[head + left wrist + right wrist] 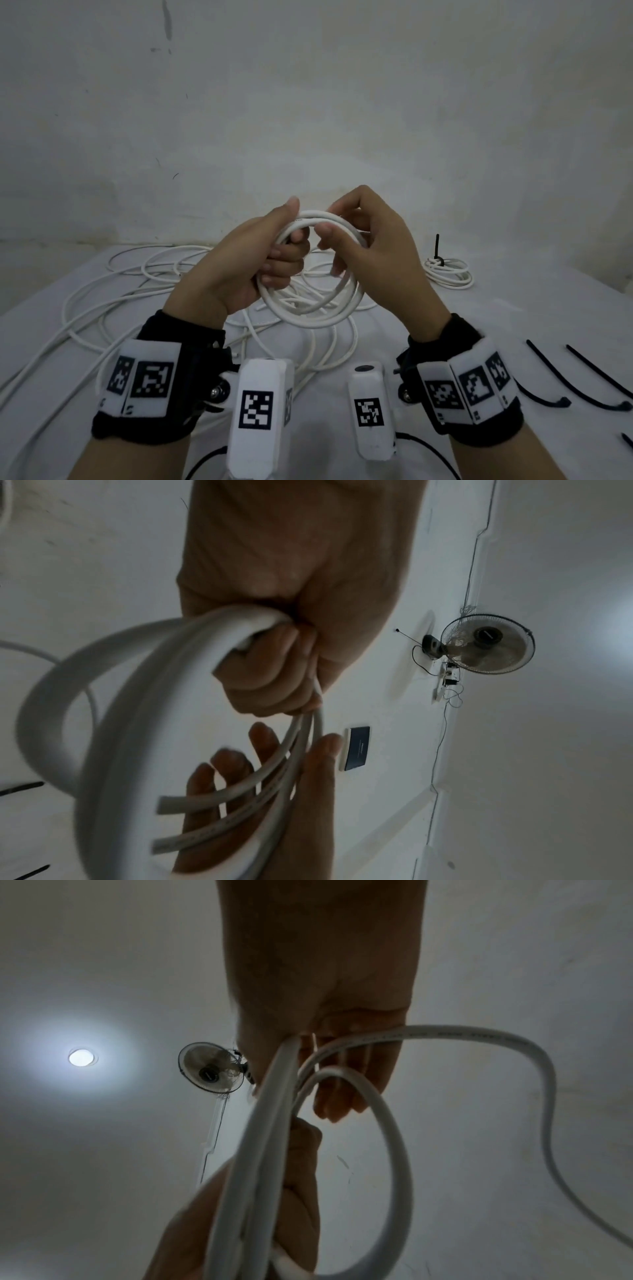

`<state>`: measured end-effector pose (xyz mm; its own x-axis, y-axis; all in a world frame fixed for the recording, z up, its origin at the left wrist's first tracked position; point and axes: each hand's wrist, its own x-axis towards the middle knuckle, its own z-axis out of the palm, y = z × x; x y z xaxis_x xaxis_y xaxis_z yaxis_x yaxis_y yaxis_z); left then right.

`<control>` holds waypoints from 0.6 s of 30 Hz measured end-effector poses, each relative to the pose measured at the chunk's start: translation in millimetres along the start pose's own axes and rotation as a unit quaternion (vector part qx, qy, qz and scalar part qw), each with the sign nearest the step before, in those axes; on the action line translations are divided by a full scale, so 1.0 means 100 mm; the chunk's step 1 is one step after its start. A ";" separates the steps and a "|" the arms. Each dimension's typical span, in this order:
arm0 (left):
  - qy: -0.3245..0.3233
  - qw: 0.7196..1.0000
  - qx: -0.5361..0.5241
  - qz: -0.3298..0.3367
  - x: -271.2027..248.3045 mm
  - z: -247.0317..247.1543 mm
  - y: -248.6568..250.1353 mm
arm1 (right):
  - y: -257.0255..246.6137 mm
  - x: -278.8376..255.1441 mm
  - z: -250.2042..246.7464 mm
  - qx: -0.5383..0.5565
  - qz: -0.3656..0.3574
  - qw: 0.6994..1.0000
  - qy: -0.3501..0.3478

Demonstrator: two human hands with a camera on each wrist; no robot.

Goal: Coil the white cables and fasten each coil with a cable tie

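A person's two hands hold a coil of white cable (310, 301) in the air above a white surface (513, 315), in front of a pale wall. The left hand (246, 267) has its fingers curled tight round one side of the coil, gripping several loops together. The right hand (373, 250) is on the coil's far side: its thumb and forefinger pinch the top strand, while the other fingers (232, 767) lie loosely spread behind the loops. In the left wrist view, one cut cable end shows among the loops in front of those fingers.

Below the coil and toward the left hand's side, a loose tangle of white cables (137, 294) sprawls over the surface. Beyond the coil on the right hand's side lies a finished coil (448, 272), well apart from the hands, bound with a black cable tie whose tail sticks upward. Nearer than the held coil, past the right wrist, loose black cable ties (548, 373) lie on the surface.

Both wrists wear black bands with white marker blocks. The wrist views show a wall fan (488, 643) and a ceiling light (81, 1057).
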<state>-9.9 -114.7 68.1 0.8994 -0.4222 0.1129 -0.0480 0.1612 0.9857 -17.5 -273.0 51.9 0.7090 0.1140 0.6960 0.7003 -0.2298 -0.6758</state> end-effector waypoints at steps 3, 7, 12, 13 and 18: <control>-0.014 0.999 -0.040 -0.025 0.03 0.02 -0.01 | 0.04 0.03 0.00 0.009 0.048 0.999 -0.009; -0.026 0.998 -0.047 -0.032 0.04 0.10 -0.04 | 0.05 0.03 0.01 -0.014 0.066 0.997 0.043; -0.016 0.999 -0.025 -0.034 0.02 0.17 -0.03 | 0.05 0.06 -0.03 0.020 0.092 0.994 0.049; -0.013 0.999 -0.028 -0.034 0.02 0.18 -0.03 | 0.06 0.06 -0.03 0.034 0.100 0.993 0.044; -0.019 0.999 -0.037 -0.024 0.02 0.19 -0.03 | 0.04 0.05 0.03 0.081 0.102 0.988 0.081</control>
<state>-16.5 -132.8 68.1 0.8829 -0.4639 0.0722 0.0274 0.2044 0.9785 -10.7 -270.7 52.4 0.8234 -0.0785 0.5621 0.5576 -0.0727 -0.8269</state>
